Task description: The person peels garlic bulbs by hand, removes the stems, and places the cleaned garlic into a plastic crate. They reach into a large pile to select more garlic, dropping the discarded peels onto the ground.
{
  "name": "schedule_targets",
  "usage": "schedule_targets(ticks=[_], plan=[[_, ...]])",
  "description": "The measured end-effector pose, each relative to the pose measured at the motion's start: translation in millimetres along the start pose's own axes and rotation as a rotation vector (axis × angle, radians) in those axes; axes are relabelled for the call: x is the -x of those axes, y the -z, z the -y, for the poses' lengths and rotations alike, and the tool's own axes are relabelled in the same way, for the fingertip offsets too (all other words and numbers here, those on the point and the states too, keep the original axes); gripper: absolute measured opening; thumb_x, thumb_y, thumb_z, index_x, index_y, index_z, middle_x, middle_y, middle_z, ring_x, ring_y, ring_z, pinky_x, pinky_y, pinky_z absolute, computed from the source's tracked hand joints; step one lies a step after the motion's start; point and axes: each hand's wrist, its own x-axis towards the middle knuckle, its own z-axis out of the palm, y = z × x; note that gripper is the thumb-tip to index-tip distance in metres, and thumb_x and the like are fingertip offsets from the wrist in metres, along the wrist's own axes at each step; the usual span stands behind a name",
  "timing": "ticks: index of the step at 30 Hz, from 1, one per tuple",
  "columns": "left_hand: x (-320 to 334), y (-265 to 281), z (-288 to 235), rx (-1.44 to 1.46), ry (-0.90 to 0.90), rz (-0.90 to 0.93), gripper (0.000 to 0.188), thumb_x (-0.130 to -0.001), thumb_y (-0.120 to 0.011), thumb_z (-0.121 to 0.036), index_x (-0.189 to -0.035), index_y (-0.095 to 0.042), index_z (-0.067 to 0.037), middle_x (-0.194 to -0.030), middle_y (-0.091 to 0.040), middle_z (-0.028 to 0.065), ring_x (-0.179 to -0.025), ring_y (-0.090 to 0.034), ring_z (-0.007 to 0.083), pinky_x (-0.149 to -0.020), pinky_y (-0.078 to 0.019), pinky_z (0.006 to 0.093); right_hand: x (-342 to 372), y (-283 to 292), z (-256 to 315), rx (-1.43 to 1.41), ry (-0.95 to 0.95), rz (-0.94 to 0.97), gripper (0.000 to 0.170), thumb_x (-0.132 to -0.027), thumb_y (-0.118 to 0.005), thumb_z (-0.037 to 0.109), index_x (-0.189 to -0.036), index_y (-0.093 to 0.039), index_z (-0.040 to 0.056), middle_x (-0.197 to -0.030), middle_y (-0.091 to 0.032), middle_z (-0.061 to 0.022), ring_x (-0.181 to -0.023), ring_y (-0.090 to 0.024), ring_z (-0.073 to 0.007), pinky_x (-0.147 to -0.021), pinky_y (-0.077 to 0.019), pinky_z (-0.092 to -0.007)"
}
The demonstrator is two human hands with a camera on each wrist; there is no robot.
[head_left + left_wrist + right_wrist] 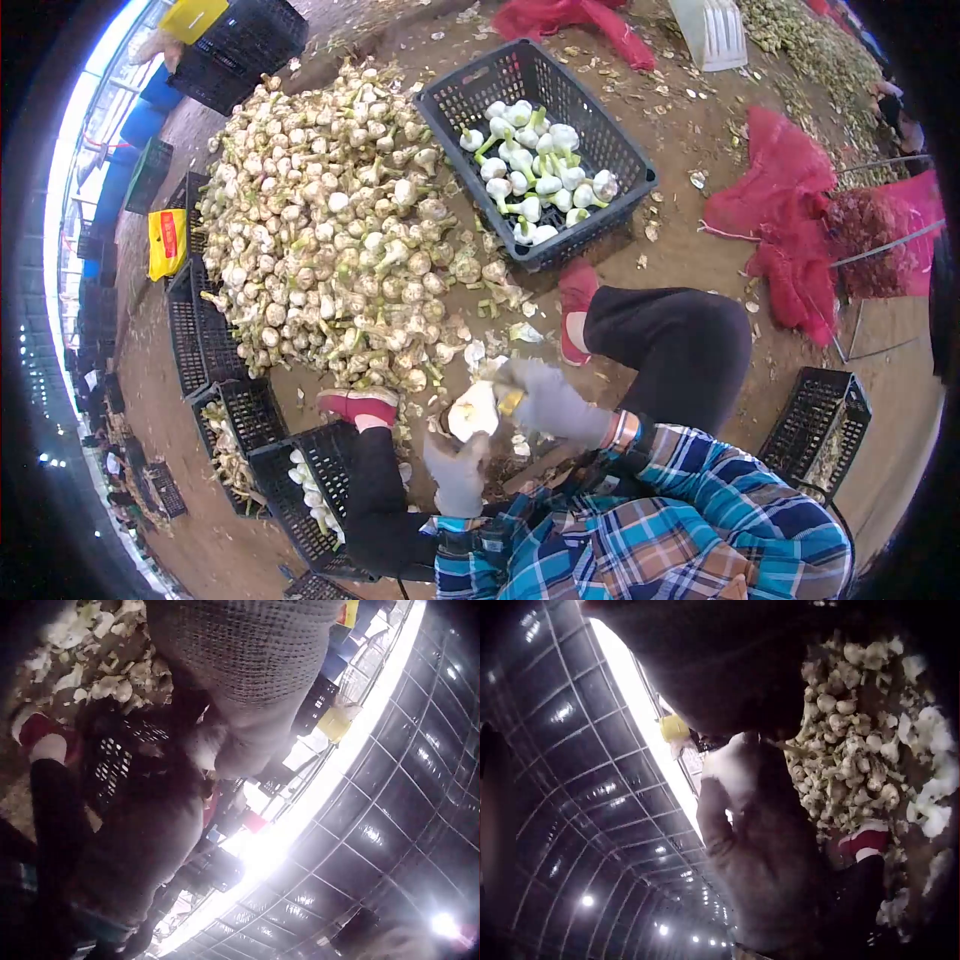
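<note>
Both hands wear grey knit gloves and meet in front of the body in the head view. My left hand [457, 475] holds a white, peeled-looking garlic bulb [473, 412] from below, its thumb and fingers against the near side. At the bulb's right edge is my right hand [555, 400], fingers curled round a small yellow thing [510, 403] whose kind I cannot tell. In the right wrist view the pale bulb [739, 766] shows between the dark gloves. The gloves hide most of the work in the left wrist view.
A large heap of untrimmed garlic [330, 230] lies ahead to the left. Right of it, a black crate [640, 190] holds several clean white bulbs. More crates [255, 410] stand at the left; red mesh bags [780, 200] lie right. Loose skins litter the ground between the feet.
</note>
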Motion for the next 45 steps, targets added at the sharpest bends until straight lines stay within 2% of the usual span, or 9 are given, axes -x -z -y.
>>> schedule_targets(ticks=[2, 6, 16, 20, 22, 23, 30, 37, 45], plan=[[2.4, 2.8, 5.0, 0.25, 0.098, 0.072, 0.057, -0.083, -0.059, -0.009, -0.134, -0.039, 0.004, -0.123, -0.054, 0.0143, -0.109, -0.057, 0.0209, -0.092, -0.0478, 0.032, -5.5, 8.1, 1.0, -0.283, -0.293, 0.094, 0.022, -0.091, -0.06, 0.02, -0.1, -0.063, 0.0005, -0.095, -0.065, -0.0187, -0.089, -0.065, -0.0297, -0.075, -0.0487, -0.0368], [0.7, 1.2, 8.5, 0.64, 0.314, -0.002, 0.058, -0.084, -0.059, -0.014, -0.136, -0.037, 0.003, -0.12, -0.055, 0.0142, -0.104, -0.059, 0.0191, -0.084, -0.0498, 0.0295, -6.2, 7.4, 6.9, -0.503, -0.231, 0.072, 0.024, -0.089, -0.065, 0.022, -0.099, -0.063, -0.0001, -0.089, -0.066, -0.0172, -0.084, -0.065, -0.0273, -0.073, -0.0491, -0.0361], [-3.4, -4.7, 11.9, 0.28, 0.097, -0.073, 0.06, -0.086, -0.064, -0.031, -0.131, -0.042, 0.003, -0.114, -0.056, 0.0121, -0.104, -0.058, 0.0209, -0.091, -0.0477, 0.0304, -4.1, 3.1, 7.7, -0.275, -0.05, 0.06, 0.026, -0.086, -0.068, 0.023, -0.088, -0.057, -0.0011, -0.084, -0.062, -0.0131, -0.08, -0.061, -0.0259, -0.073, -0.0478, -0.0377], [0.3, 3.9, 7.1, 0.423, 0.103, -0.062, 0.056, -0.081, -0.062, -0.025, -0.127, -0.044, 0.001, -0.112, -0.057, 0.011, -0.099, -0.059, 0.0193, -0.086, -0.0496, 0.0293, -12.4, 2.4, -10.4, -0.559, -0.484, -0.108, 0.024, -0.086, -0.064, 0.012, -0.106, -0.058, 0.0003, -0.083, -0.058, -0.0074, -0.075, -0.056, -0.0163, -0.069, -0.0476, -0.0329], [-2.0, 8.1, -1.8, 0.46, 0.073, -0.035, 0.055, -0.079, -0.064, -0.022, -0.127, -0.045, -0.001, -0.114, -0.057, 0.0114, -0.101, -0.058, 0.0194, -0.084, -0.0512, 0.0318, -8.8, 2.5, -15.7, -0.271, -0.084, -0.116, 0.027, -0.087, -0.062, 0.011, -0.11, -0.056, 0.0008, -0.091, -0.059, -0.0093, -0.082, -0.057, -0.0167, -0.073, -0.0472, -0.0319], [-5.4, 12.2, -0.6, 0.477, 0.111, -0.031, 0.056, -0.076, -0.067, -0.017, -0.126, -0.046, -0.003, -0.116, -0.057, 0.0123, -0.104, -0.058, 0.0205, -0.085, -0.0521, 0.0348, -9.5, 6.7, -8.0, -0.319, -0.002, -0.012, 0.029, -0.083, -0.063, 0.012, -0.109, -0.06, 0.0019, -0.102, -0.062, -0.0154, -0.098, -0.06, -0.0301, -0.086, -0.0473, -0.0385], [-13.9, 27.3, 14.4, -0.066, -0.117, -0.002, 0.058, -0.065, -0.078, -0.009, -0.116, -0.051, -0.002, -0.118, -0.058, 0.0136, -0.11, -0.055, 0.0244, -0.095, -0.0464, 0.037, -5.5, 9.6, 18.7, -0.033, 0.403, 0.152, 0.029, -0.086, -0.065, 0.023, -0.106, -0.063, 0.0027, -0.1, -0.063, -0.0165, -0.094, -0.062, -0.0347, -0.08, -0.0503, -0.0415], [-12.1, 27.3, 13.1, -0.273, -0.186, 0.047, 0.057, -0.061, -0.081, -0.002, -0.111, -0.056, 0.001, -0.112, -0.06, 0.013, -0.107, -0.057, 0.0224, -0.096, -0.0453, 0.0345, -1.8, 7.7, 11.6, -0.005, 0.447, 0.131, 0.026, -0.086, -0.062, 0.023, -0.103, -0.062, 0.0024, -0.096, -0.063, -0.0174, -0.09, -0.062, -0.0345, -0.076, -0.0506, -0.0415], [-2.9, 23.4, 19.1, 0.358, 0.184, 0.013, 0.059, -0.063, -0.077, 0.003, -0.119, -0.055, 0.004, -0.117, -0.059, 0.0121, -0.108, -0.059, 0.0221, -0.093, -0.0494, 0.0344, -2.6, 2.0, 2.8, -0.068, 0.084, 0.058, 0.022, -0.086, -0.062, 0.017, -0.101, -0.063, 0.0013, -0.095, -0.064, -0.0173, -0.088, -0.062, -0.0351, -0.076, -0.0501, -0.04]])
